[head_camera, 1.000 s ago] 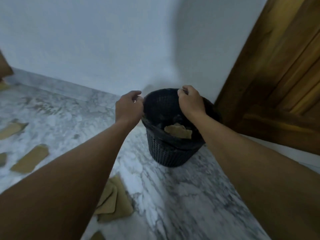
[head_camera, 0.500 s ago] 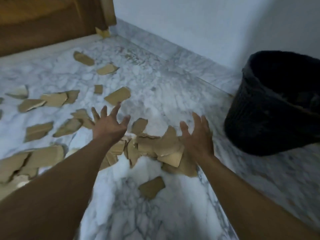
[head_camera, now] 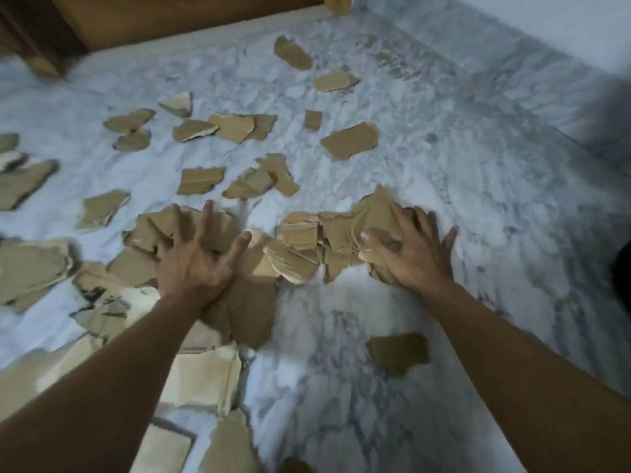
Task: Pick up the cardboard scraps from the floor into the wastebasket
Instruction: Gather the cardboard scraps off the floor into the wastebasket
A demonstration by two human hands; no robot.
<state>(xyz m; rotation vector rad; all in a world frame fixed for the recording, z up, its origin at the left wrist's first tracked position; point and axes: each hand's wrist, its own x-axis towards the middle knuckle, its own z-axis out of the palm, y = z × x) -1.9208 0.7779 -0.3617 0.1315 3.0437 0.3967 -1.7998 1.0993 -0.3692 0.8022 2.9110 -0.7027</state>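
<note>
Now we are at the gathering step, with nothing lifted yet. Our left hand (head_camera: pixel 194 264) lies flat with its fingers splayed on the left side of a heap of cardboard scraps (head_camera: pixel 300 240). Our right hand (head_camera: pixel 415 257) lies the same way on the heap's right side. Neither hand clasps anything; both are spread and only press on the pieces.

The heap sits on the marble floor (head_camera: pixel 478 199) between our hands. Loose scraps (head_camera: pixel 350 139) are scattered farther off and to the left, and one lone piece (head_camera: pixel 397 349) lies nearer us on the right. A dark shape (head_camera: pixel 622 268) at the right edge may be the wastebasket, though it is too cropped and blurred to be sure.

Next, we judge, the hands must draw together, bunch the heap and clamp it from both sides. The torn pieces overlap loosely, so some could slip out as we carry them right.
</note>
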